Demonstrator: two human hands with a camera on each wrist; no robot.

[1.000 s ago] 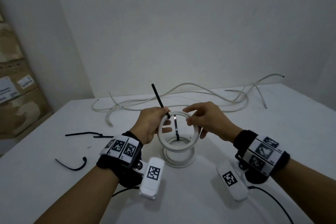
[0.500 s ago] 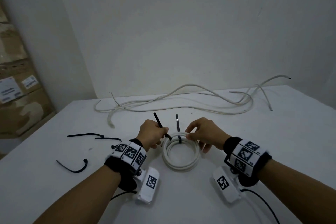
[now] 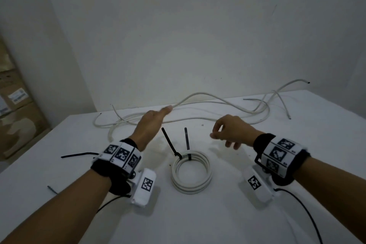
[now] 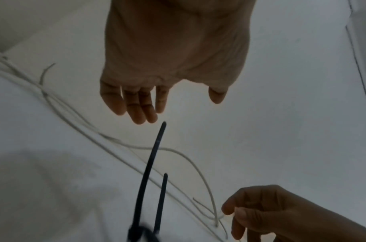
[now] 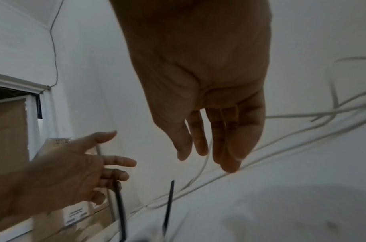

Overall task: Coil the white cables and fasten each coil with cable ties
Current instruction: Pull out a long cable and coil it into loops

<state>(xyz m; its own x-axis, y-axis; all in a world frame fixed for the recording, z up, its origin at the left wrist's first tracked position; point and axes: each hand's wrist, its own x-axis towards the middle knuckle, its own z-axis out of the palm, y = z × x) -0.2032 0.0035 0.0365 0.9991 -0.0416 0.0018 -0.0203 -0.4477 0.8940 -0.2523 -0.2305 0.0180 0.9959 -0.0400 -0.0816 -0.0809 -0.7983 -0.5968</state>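
Note:
A coiled white cable [image 3: 191,174] lies flat on the white table [image 3: 217,214] between my wrists. Two black cable ties [image 3: 187,141] are fastened round its far edge, their tails [image 4: 151,165] [image 5: 168,203] sticking up. My left hand [image 3: 152,123] [image 4: 163,91] hovers beyond the coil to the left, fingers straight, holding nothing. My right hand [image 3: 227,130] [image 5: 209,139] hangs to the right of the ties, fingers relaxed and empty. A tangle of loose white cables [image 3: 198,109] lies along the back of the table.
Spare black cable ties [image 3: 79,154] lie on the table to the left, one partly hidden under my left forearm [image 3: 52,189]. Cardboard boxes [image 3: 17,117] stand off the left edge. A white wall [image 3: 178,35] rises behind the table.
The coil, held upright a second ago, now lies flat on the table. Both hands have let go of it and lifted away toward the loose cables.

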